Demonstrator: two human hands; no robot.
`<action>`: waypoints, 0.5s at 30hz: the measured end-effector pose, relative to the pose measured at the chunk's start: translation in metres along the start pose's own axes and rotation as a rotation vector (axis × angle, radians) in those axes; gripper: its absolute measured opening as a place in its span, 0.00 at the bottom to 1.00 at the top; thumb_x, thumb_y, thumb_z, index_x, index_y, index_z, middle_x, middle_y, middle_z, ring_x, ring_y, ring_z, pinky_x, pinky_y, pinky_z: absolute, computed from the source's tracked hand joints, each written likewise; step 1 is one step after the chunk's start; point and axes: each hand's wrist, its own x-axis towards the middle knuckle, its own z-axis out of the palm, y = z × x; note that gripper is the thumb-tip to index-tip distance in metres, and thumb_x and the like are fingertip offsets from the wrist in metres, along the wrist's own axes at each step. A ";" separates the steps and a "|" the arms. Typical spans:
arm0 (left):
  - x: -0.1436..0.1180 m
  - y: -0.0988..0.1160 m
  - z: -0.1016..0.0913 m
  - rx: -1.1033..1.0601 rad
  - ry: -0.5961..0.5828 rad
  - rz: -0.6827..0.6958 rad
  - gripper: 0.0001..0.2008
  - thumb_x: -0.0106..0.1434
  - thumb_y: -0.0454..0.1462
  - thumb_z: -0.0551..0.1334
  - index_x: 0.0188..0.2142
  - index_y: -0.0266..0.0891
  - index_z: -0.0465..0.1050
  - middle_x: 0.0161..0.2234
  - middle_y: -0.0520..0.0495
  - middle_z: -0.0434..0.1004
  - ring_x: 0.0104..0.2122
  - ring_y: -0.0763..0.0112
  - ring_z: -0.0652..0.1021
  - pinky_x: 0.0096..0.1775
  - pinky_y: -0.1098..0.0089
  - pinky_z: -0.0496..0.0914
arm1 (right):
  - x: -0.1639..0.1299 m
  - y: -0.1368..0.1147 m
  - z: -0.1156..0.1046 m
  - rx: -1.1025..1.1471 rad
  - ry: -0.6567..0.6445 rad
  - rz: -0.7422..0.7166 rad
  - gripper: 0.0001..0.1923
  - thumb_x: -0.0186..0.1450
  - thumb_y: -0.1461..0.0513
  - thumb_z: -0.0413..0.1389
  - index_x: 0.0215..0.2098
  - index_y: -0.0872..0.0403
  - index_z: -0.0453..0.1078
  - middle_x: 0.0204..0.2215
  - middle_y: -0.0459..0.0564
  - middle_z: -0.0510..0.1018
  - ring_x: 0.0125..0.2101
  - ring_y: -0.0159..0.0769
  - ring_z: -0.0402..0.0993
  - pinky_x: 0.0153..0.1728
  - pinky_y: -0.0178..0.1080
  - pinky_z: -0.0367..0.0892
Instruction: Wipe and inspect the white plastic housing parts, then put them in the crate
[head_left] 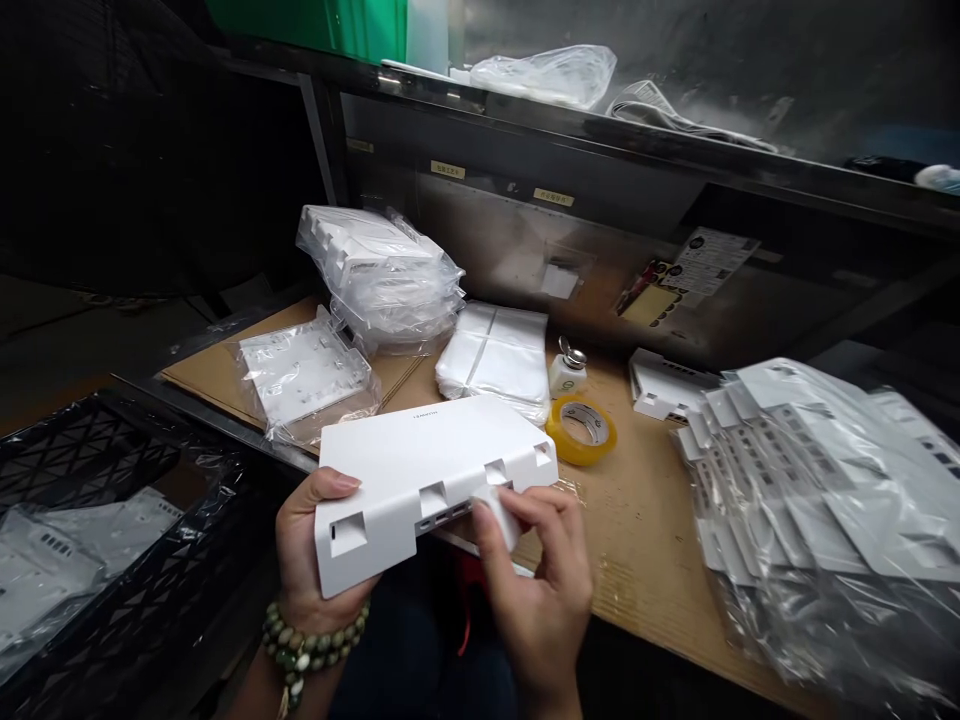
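Note:
A white plastic housing with square cut-outs and a row of small ports along its near edge is held up above the table's front edge. My left hand grips its left end, thumb on top. Between the thumb and fingers of my right hand is a small white wiping cloth, pressed to the housing's near edge beside the ports. Just behind the housing are a roll of yellow tape, a pump bottle and a stack of clear plastic bags.
Bagged white housings are piled at the back left, with one bagged panel before them. More bagged housings lean at the right. A black crate with bagged parts stands at lower left. A shelf runs above.

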 end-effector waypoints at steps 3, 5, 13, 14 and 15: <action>-0.008 -0.004 0.005 0.030 0.027 0.039 0.38 0.50 0.24 0.54 0.62 0.37 0.68 0.30 0.46 0.86 0.36 0.52 0.86 0.40 0.57 0.82 | -0.001 -0.011 0.011 0.034 -0.055 -0.025 0.07 0.66 0.67 0.63 0.43 0.53 0.76 0.37 0.47 0.71 0.38 0.31 0.74 0.38 0.32 0.72; -0.009 -0.005 0.005 0.041 0.016 0.054 0.40 0.49 0.24 0.54 0.64 0.38 0.66 0.29 0.46 0.86 0.35 0.52 0.86 0.40 0.55 0.82 | 0.000 -0.010 0.013 0.032 -0.057 -0.030 0.07 0.66 0.67 0.62 0.42 0.53 0.76 0.37 0.47 0.71 0.38 0.31 0.74 0.38 0.32 0.72; -0.003 -0.006 -0.001 0.055 0.018 0.075 0.43 0.45 0.25 0.56 0.64 0.39 0.67 0.28 0.45 0.86 0.35 0.49 0.86 0.40 0.53 0.83 | 0.004 -0.008 0.006 0.020 -0.061 -0.028 0.07 0.66 0.68 0.63 0.42 0.52 0.77 0.37 0.47 0.72 0.38 0.31 0.75 0.38 0.32 0.73; -0.002 -0.006 -0.001 0.054 0.031 0.077 0.44 0.45 0.25 0.56 0.64 0.38 0.66 0.28 0.46 0.86 0.35 0.49 0.86 0.39 0.53 0.83 | 0.005 -0.008 0.006 0.024 -0.070 -0.041 0.08 0.66 0.68 0.62 0.42 0.52 0.77 0.37 0.47 0.73 0.37 0.31 0.75 0.38 0.32 0.73; -0.002 -0.006 -0.002 0.055 0.041 0.080 0.44 0.45 0.25 0.56 0.65 0.38 0.65 0.28 0.46 0.86 0.33 0.50 0.86 0.38 0.53 0.83 | 0.005 -0.006 0.005 0.018 -0.065 -0.044 0.07 0.65 0.68 0.62 0.42 0.52 0.77 0.37 0.47 0.73 0.37 0.30 0.75 0.38 0.32 0.72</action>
